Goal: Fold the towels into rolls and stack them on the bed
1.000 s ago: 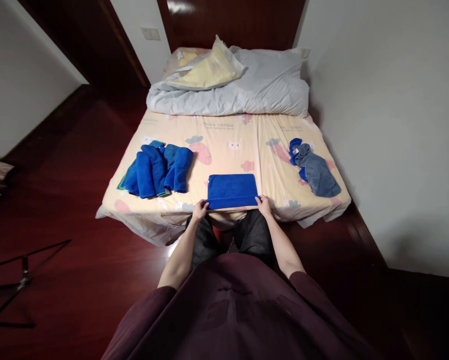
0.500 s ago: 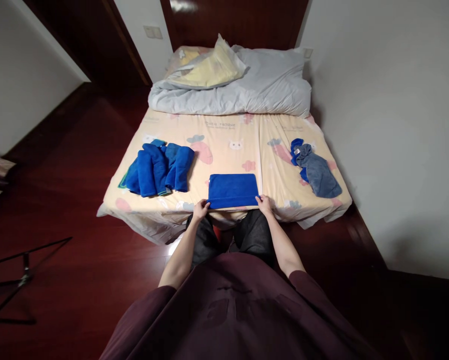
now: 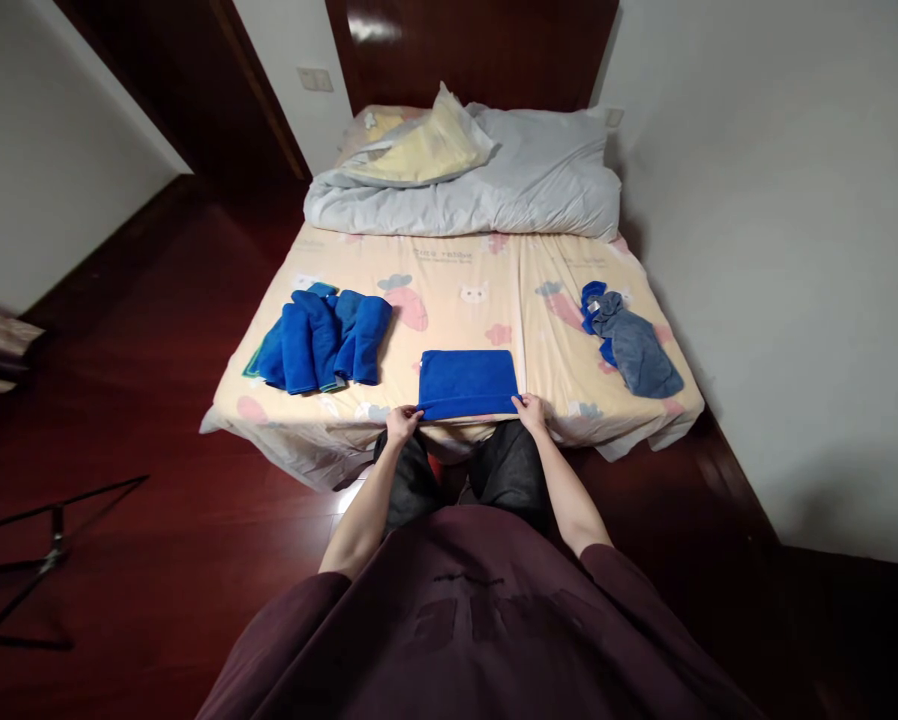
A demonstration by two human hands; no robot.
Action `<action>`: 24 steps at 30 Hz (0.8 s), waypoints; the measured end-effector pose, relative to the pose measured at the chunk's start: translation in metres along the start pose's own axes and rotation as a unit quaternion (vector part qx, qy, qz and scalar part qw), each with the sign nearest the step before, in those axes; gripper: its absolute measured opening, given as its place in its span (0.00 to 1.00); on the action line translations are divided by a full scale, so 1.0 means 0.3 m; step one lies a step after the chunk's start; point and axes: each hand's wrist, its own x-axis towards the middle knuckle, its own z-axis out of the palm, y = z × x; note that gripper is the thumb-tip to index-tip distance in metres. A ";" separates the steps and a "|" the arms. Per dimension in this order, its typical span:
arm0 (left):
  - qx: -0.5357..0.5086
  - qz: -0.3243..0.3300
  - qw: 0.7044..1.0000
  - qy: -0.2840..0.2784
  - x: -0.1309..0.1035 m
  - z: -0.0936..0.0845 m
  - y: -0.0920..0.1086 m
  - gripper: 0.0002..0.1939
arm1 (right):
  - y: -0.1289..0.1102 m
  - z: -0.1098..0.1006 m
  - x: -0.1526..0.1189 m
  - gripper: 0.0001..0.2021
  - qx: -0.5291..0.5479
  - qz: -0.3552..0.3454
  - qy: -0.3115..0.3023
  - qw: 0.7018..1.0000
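Observation:
A blue towel (image 3: 469, 375) lies flat as a rectangle at the front edge of the bed, with a narrow strip of its near side folded over. My left hand (image 3: 403, 423) pinches the near left corner of that strip. At the near right corner, my right hand (image 3: 529, 411) grips the strip between thumb and fingers. To the left lie several rolled or folded blue towels (image 3: 299, 345) in a loose pile. A crumpled grey towel (image 3: 642, 352) rests on the right, with a blue cloth (image 3: 591, 300) partly under it.
The bed has a yellow patterned sheet (image 3: 456, 295). A bunched grey quilt (image 3: 554, 175) and a yellow pillow (image 3: 438, 150) lie at its head. Black tripod legs (image 3: 51, 555) stand on the dark red floor at the left. A white wall (image 3: 779, 250) runs along the right.
The view has shifted slightly, so the bed sits a little lower in the picture. Both hands keep hold of the towel's near corners; the towel looks nearly the same.

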 end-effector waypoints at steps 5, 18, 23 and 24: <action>0.000 0.014 1.000 0.009 0.000 0.002 0.003 0.09 | 0.005 0.003 0.000 0.15 -0.010 0.046 0.003 0.999; 0.026 0.081 0.996 0.015 0.001 -0.002 0.039 0.13 | -0.013 -0.005 0.015 0.10 -0.034 0.033 0.023 0.999; 0.049 0.188 0.981 -0.005 -0.012 -0.025 0.078 0.15 | -0.057 -0.044 -0.010 0.13 -0.030 -0.067 0.005 0.997; 0.053 0.210 0.976 -0.024 -0.015 -0.024 0.085 0.14 | -0.065 -0.050 -0.019 0.13 -0.027 -0.091 -0.011 0.995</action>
